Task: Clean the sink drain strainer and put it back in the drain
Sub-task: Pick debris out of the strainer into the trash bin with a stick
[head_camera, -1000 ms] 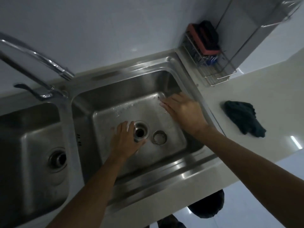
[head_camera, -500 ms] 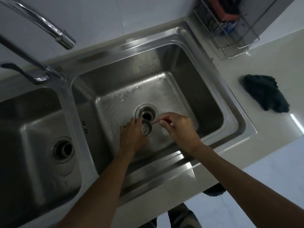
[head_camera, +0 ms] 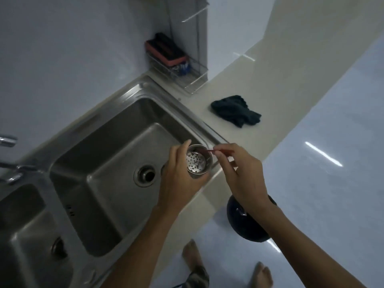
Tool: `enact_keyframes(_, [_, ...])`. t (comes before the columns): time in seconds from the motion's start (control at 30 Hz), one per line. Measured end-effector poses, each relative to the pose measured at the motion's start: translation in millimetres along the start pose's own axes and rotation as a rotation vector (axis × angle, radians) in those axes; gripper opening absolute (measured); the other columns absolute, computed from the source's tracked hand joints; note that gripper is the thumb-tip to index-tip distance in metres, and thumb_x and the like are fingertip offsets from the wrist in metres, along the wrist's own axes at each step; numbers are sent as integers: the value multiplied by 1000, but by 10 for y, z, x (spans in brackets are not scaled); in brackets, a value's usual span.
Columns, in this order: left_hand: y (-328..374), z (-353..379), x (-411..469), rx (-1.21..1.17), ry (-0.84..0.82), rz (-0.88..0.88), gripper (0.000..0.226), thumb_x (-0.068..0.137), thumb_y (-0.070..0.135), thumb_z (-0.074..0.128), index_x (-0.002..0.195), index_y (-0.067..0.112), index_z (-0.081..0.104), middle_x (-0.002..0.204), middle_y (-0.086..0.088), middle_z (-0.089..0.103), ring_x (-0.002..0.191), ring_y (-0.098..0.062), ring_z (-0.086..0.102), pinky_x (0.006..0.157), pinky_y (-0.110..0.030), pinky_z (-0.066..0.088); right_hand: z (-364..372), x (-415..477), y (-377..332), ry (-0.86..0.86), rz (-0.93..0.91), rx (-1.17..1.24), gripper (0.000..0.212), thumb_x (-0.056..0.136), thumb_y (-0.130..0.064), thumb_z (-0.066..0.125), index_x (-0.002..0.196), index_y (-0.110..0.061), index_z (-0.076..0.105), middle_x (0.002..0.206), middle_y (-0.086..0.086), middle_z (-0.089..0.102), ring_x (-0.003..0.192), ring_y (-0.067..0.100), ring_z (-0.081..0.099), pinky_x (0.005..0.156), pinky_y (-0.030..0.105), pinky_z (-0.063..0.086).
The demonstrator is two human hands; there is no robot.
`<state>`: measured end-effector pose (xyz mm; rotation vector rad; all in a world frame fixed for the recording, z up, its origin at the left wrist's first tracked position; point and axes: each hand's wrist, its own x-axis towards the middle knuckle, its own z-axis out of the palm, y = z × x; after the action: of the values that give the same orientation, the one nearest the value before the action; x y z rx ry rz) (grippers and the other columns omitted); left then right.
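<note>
My left hand (head_camera: 180, 179) grips the round steel drain strainer (head_camera: 198, 162), a perforated cup, and holds it up over the right edge of the right sink basin (head_camera: 116, 142). Its open side faces me, showing the holes in its bottom. My right hand (head_camera: 244, 177) pinches a thin red stick (head_camera: 216, 150) whose tip reaches inside the strainer near its upper rim. The open drain hole (head_camera: 147, 176) lies in the basin floor, left of my left hand, with nothing in it.
A dark cloth (head_camera: 235, 111) lies crumpled on the beige counter right of the sink. A wire rack (head_camera: 182, 69) with a red and black sponge stands in the corner. The faucet (head_camera: 8, 154) is at far left, a second basin (head_camera: 25, 235) below it. A dark round bin (head_camera: 247, 221) stands on the floor.
Both hands have risen out of the basin and moved right, carrying the strainer up from beside the drain. The right hand picked up the red stick and now pokes into the strainer.
</note>
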<state>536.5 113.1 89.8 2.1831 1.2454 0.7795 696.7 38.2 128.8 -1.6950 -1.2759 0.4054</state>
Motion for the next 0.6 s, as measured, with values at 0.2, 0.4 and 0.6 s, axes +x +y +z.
enact_keyframes(0.2, [1170, 1224, -342, -143, -109, 21, 95, 75, 62, 82, 150, 34, 32, 138, 17, 48, 121, -4, 57, 89, -22, 56, -1167, -653, 748, 215, 219, 16, 17, 102, -32, 58, 110, -26, 72, 105, -23, 70, 100, 0, 66, 82, 17, 53])
enact_keyframes(0.4, [1270, 2725, -767, -199, -312, 20, 90, 73, 47, 89, 146, 29, 40, 138, 13, 51, 121, -7, 57, 93, -13, 50, -1496, -1555, 1961, 288, 429, 15, 14, 101, -19, 63, 112, -22, 72, 107, -16, 70, 101, 6, 65, 89, 22, 53])
enact_keyframes(0.6, [438, 3832, -1012, -96, -447, 83, 90, 73, 47, 91, 145, 27, 41, 135, 12, 54, 123, -6, 57, 95, -26, 55, -963, -2079, 3266, 458, 574, 9, 16, 101, -16, 64, 113, -24, 72, 107, -23, 65, 103, 5, 65, 87, 28, 56])
